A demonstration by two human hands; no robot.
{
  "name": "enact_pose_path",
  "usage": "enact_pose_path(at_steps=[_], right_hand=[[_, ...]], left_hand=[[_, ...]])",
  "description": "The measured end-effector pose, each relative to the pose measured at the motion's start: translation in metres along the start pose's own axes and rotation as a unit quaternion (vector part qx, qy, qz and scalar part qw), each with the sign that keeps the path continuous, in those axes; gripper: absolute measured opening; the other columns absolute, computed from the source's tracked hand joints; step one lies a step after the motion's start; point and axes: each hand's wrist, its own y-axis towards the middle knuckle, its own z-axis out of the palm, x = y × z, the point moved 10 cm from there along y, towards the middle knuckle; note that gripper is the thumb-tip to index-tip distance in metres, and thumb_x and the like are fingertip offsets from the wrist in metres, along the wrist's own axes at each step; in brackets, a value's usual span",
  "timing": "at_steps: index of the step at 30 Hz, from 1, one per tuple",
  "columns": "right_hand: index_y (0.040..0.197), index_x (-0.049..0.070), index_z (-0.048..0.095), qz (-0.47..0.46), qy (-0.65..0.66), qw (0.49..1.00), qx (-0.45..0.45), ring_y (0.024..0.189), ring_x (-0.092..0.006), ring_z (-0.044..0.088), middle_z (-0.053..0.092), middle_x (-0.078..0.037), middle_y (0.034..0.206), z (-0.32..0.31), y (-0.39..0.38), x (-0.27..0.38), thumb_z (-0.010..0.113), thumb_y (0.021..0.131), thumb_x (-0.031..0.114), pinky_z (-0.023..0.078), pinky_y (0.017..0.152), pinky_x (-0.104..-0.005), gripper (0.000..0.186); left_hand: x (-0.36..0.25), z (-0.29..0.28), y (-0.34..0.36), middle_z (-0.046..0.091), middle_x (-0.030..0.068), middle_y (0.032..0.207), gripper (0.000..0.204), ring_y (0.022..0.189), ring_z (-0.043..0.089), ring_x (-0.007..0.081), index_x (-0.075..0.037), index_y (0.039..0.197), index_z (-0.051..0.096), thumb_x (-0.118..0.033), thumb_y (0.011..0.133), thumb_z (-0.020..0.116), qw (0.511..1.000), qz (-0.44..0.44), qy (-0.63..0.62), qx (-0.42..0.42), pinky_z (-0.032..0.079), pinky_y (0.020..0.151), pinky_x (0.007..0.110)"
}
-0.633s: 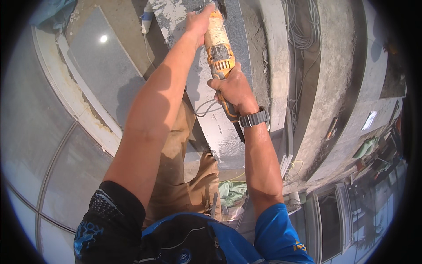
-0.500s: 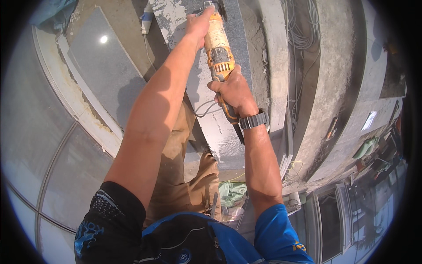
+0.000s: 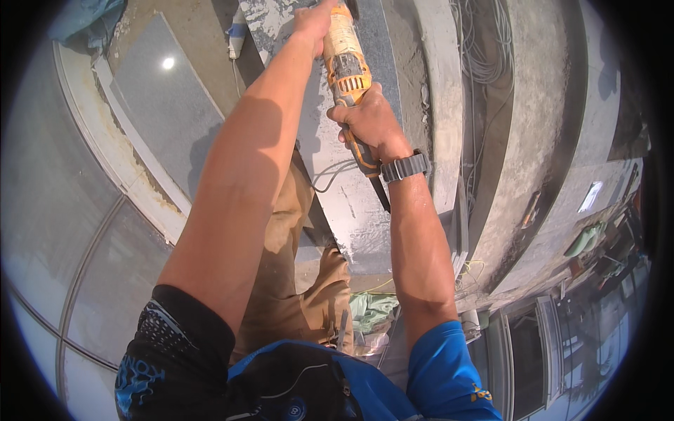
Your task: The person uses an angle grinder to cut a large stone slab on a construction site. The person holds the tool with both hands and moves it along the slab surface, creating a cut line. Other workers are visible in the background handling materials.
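Note:
A yellow angle grinder [image 3: 345, 43] with a worn, pale body points away from me over a long grey stone slab [image 3: 358, 228]. Patches of white residue cover much of the slab's face. My right hand [image 3: 373, 121] wraps round the grinder's rear handle, thumb across its near side. Up at the tool's front end, my left hand [image 3: 314, 27] is closed on it, and its fingers are partly hidden. Only a dark edge of the grinder's head shows at the top of the picture. From the rear handle a dark power cord [image 3: 381, 193] trails down.
Another grey slab [image 3: 158, 91] lies at the left beside a white-blue bottle-shaped object [image 3: 236, 38]. Concrete ledges [image 3: 533, 105] run along the right, with coiled grey cable [image 3: 488, 56] between them. Glass panels [image 3: 63, 182] stand at far left; green sheeting [image 3: 372, 311] lies near my legs.
Both hands have shifted slightly farther away with the grinder, so more of its front end is cut off by the top edge. Both grips look the same.

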Motion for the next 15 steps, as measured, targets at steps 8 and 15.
enact_pose_path(at_steps=[8,15], right_hand=[[0.121,-0.013,0.036,0.021,-0.020,1.000,-0.006,0.055,-0.0203,0.068,0.067,-0.021,0.089,-0.003,-0.005,0.001,0.081,0.081,0.009,0.053,0.042,-0.0323,0.065],[0.121,-0.009,0.037,0.035,-0.031,0.999,-0.007,0.054,-0.0179,0.066,0.067,-0.018,0.089,-0.002,-0.026,-0.012,0.080,0.081,0.009,0.053,0.043,-0.0312,0.062]], left_hand=[[0.003,-0.002,-0.001,0.067,0.0251,0.111,0.079,0.085,0.075,0.0321,0.010,0.147,0.029,-0.037,0.100,0.071,1.000,-0.002,0.002,-0.004,0.066,0.072,0.050],[0.005,-0.001,-0.004,0.070,0.0227,0.104,0.073,0.082,0.076,0.0310,0.011,0.143,0.036,-0.038,0.101,0.070,1.000,-0.003,0.008,-0.007,0.066,0.071,0.050]])
